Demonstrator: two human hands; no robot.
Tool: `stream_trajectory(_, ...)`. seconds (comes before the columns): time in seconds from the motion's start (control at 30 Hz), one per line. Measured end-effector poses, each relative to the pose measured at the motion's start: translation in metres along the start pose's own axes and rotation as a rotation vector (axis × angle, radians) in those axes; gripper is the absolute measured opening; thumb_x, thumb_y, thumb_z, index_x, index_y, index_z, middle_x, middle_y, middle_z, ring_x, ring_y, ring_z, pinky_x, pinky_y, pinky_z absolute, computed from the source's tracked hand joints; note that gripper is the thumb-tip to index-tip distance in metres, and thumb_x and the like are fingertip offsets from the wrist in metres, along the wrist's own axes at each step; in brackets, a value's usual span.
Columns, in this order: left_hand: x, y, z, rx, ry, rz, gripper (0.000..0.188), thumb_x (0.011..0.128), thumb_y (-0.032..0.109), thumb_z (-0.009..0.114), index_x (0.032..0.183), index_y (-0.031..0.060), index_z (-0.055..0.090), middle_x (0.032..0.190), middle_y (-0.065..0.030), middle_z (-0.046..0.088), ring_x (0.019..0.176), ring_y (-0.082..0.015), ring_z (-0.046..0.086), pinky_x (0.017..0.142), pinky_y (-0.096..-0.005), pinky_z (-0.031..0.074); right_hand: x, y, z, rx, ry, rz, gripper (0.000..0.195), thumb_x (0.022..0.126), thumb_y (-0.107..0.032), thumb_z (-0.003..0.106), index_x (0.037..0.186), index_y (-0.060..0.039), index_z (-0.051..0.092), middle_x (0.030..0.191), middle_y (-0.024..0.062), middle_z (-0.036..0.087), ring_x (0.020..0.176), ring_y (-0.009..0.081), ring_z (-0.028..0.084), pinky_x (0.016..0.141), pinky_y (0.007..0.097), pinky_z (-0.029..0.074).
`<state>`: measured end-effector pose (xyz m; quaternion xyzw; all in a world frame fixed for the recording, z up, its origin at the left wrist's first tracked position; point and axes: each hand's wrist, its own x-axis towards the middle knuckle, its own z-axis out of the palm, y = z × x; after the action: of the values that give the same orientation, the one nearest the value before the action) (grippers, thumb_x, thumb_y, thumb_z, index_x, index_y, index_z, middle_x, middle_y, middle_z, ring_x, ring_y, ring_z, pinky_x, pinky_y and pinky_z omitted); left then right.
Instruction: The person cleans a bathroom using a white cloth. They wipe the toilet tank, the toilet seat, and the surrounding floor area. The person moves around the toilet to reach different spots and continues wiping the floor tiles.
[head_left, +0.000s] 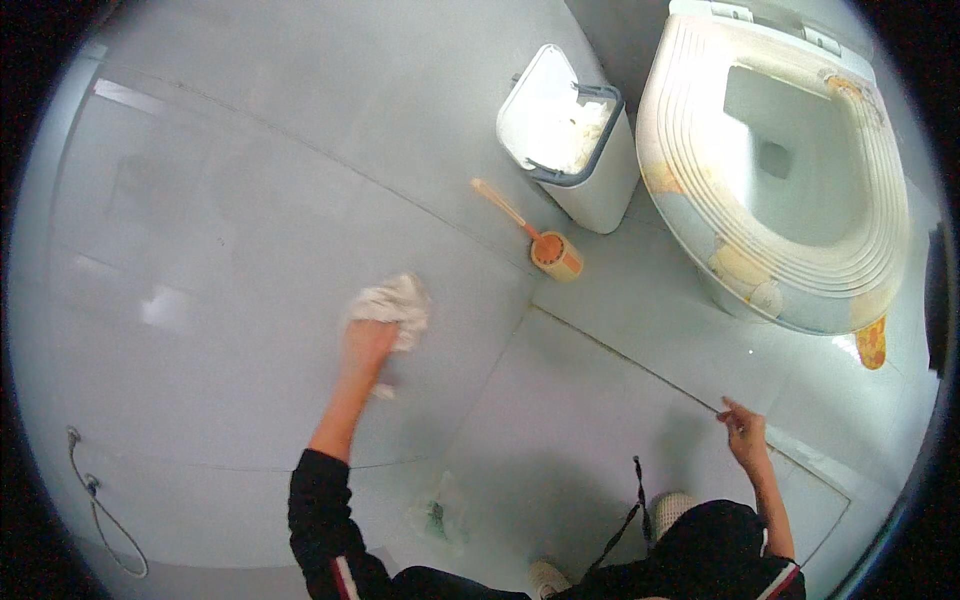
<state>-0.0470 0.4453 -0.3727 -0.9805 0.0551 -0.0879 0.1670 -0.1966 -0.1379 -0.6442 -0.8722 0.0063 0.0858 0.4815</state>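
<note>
My left hand grips a bunched, off-white cloth against a light grey tiled surface. Motion blurs the hand and cloth a little, and a loose end of the fabric hangs below the wrist. On the other side, my right hand is held out with nothing in it. Its index finger points away while the other fingers curl loosely. An orange and cream toilet brush in its holder stands between the cloth and a white toilet.
The toilet has a patterned padded seat, with an orange-yellow tab at its edge. Beside it, a white bin has its lid up and crumpled paper inside. A shower hose hangs at left. A clear plastic bag lies near my slippers.
</note>
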Motion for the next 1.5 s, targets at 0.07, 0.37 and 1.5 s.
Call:
stream_trajectory(0.07, 0.004, -0.037, -0.059, 0.431, 0.191, 0.295, 0.020, 0.081, 0.012, 0.060, 0.101, 0.0099, 0.062, 0.095, -0.0086, 0.062, 0.094, -0.0277, 0.060, 0.084, -0.0425, 0.045, 0.007, 0.020, -0.035, 0.089, 0.187, 0.063, 0.035, 0.094, -0.004, 0.051, 0.128, -0.0029, 0.059, 0.093, 0.0158, 0.072, 0.081, 0.0174, 0.068, 0.077, 0.0333, 0.052)
stream_trajectory(0.37, 0.170, -0.033, -0.231, 0.584, 0.387, 0.275, 0.044, 0.083, 0.010, 0.058, 0.126, 0.0130, 0.058, 0.116, -0.0053, 0.061, 0.108, -0.0245, 0.056, 0.095, -0.0395, 0.041, 0.043, -0.027, -0.279, 0.146, 0.988, -0.040, 0.055, 0.104, -0.041, 0.031, 0.145, -0.0055, 0.038, 0.148, 0.0143, 0.040, 0.139, 0.0293, 0.035, 0.114, 0.0485, 0.027)
stream_trajectory(1.5, 0.651, 0.252, 0.028, 0.547, 0.256, 0.740, 0.020, 0.089, 0.026, 0.057, 0.100, 0.0189, 0.072, 0.100, 0.0016, 0.069, 0.095, -0.0210, 0.063, 0.083, -0.0403, 0.045, 0.045, -0.169, -0.266, 0.306, 1.296, 0.276, 0.048, 0.102, -0.012, 0.037, 0.146, 0.0029, 0.030, 0.122, 0.0282, 0.058, 0.115, 0.0338, 0.059, 0.092, 0.0472, 0.052)
